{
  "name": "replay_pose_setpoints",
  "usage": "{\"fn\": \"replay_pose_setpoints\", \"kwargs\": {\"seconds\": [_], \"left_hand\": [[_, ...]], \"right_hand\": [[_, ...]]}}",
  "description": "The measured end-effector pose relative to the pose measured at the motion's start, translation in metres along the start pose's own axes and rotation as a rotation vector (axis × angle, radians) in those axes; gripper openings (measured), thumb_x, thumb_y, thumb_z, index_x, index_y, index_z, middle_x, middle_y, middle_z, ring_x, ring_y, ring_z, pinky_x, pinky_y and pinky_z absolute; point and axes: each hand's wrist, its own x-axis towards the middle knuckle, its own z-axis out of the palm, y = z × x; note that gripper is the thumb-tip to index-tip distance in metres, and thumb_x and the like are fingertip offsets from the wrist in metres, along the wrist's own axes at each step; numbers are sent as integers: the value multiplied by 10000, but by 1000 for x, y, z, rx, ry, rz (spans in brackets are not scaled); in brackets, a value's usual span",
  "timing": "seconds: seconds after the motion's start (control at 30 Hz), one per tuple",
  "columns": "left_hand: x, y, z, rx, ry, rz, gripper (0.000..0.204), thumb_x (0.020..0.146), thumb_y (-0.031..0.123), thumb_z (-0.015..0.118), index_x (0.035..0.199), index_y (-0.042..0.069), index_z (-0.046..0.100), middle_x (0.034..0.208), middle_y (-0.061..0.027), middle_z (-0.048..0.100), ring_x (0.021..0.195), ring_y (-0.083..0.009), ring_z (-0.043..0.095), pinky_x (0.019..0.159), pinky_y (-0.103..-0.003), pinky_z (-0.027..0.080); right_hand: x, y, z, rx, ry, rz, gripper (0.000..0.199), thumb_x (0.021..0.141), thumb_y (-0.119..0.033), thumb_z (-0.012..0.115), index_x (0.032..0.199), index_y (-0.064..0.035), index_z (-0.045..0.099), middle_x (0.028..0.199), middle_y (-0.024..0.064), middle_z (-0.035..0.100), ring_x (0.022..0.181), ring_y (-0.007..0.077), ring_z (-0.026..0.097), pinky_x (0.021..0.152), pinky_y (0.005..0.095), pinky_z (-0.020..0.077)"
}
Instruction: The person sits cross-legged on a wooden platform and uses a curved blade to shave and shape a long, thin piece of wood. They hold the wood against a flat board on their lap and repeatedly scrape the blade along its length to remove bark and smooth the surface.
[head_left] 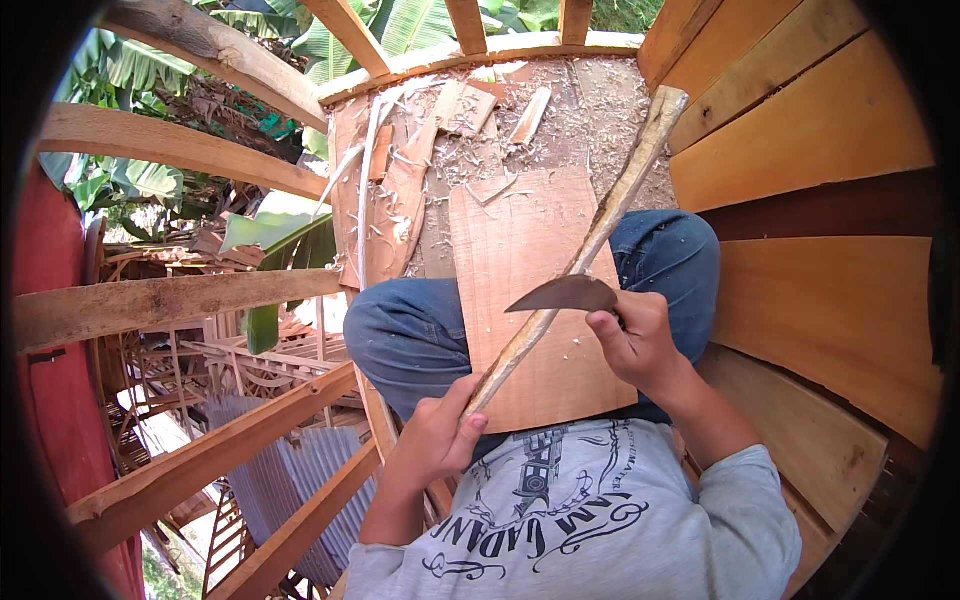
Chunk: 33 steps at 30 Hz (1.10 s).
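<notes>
My left hand is closed around the lower end of a long, rough wooden stick, which slants up and away to the right. In my right hand is a curved knife, its handle mostly hidden in my fist. The blade lies across the stick near its middle, its point toward the left; whether it bites into the wood I cannot tell. Under both, a flat wooden board rests across my lap between my knees, with a few small chips on it.
Wood shavings and loose offcuts litter the plank floor ahead. Open wooden rails run along the left, with a drop to corrugated sheets below. A plank wall stands close on the right.
</notes>
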Motion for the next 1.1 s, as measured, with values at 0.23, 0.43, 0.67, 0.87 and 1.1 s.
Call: {"fn": "replay_pose_setpoints", "kwargs": {"seconds": [0.23, 0.43, 0.67, 0.87, 1.1], "left_hand": [[-5, -25, -1, -133, 48, 45, 375, 916, 241, 501, 1169, -35, 505, 617, -118, 497, 545, -252, 540, 538, -312, 421], [-3, -29, 1, -141, 15, 26, 382, 920, 238, 505, 1196, -26, 499, 631, -147, 498, 551, -294, 560, 536, -325, 424], [-7, -48, -3, -269, 5, -9, 425, 935, 350, 455, 1112, -24, 548, 572, -45, 432, 508, -145, 454, 500, -263, 358], [-16, -71, -2, -295, 54, -102, 378, 947, 299, 471, 1095, -21, 607, 529, -24, 458, 450, -107, 447, 470, -254, 356], [-13, -82, 1, -34, 98, -94, 233, 780, 159, 703, 952, 10, 655, 647, -133, 593, 532, -255, 607, 515, -305, 455]], "right_hand": [[10, 6, -3, 181, 131, 258, 389, 852, -338, 648, 633, -46, 513, 498, 76, 437, 418, 195, 460, 417, 314, 349], [11, -2, 8, 162, 49, 179, 470, 950, -383, 505, 630, -40, 486, 489, 40, 404, 429, 97, 455, 403, 284, 329], [7, -5, 16, 298, 7, 368, 360, 886, -235, 629, 632, -21, 492, 487, -23, 421, 458, 38, 384, 413, 233, 299], [6, -2, 15, 251, -156, 537, 232, 842, -163, 665, 718, -8, 546, 523, -22, 438, 501, 37, 397, 445, 233, 319], [8, 10, 13, 376, -378, 782, 198, 874, -170, 598, 796, -13, 505, 630, -25, 418, 612, 59, 381, 542, 255, 341]]}}
